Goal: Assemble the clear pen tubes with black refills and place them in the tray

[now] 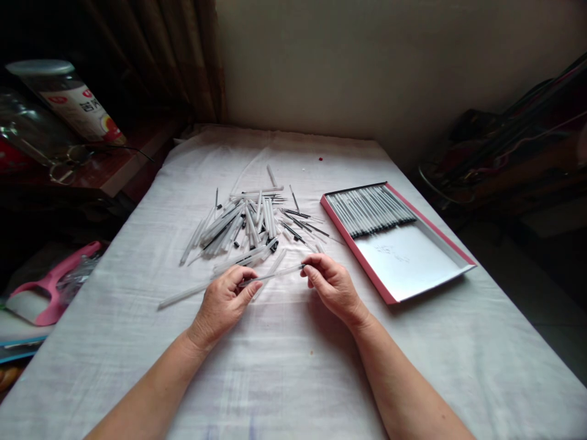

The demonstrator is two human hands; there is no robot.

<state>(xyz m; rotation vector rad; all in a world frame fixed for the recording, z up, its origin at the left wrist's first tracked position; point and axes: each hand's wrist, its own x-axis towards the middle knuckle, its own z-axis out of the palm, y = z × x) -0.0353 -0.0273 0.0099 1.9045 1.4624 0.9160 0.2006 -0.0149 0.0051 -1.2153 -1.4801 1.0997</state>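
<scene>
Above the near edge of a loose pile, a slim clear pen (280, 272) stretches between my two hands. My left hand (222, 300) pinches it at the left end with thumb and fingers. At its dark right end, my right hand (334, 287) has closed thumb and fingertips; the small part there is mostly hidden. The pile holds clear pen barrels (222, 227), thin dark refills (302, 225) and small black pieces (273, 245). Right of it, a shallow red-edged box (370, 269) holds a row of assembled pens (371, 211) along its far half.
A white cloth (257, 373) covers the table. On a side shelf at left stand a lidded jar (76, 101) and a pair of glasses (64, 168). A pink-handled object (52, 287) lies low at left. A wall (321, 73) rises behind the table.
</scene>
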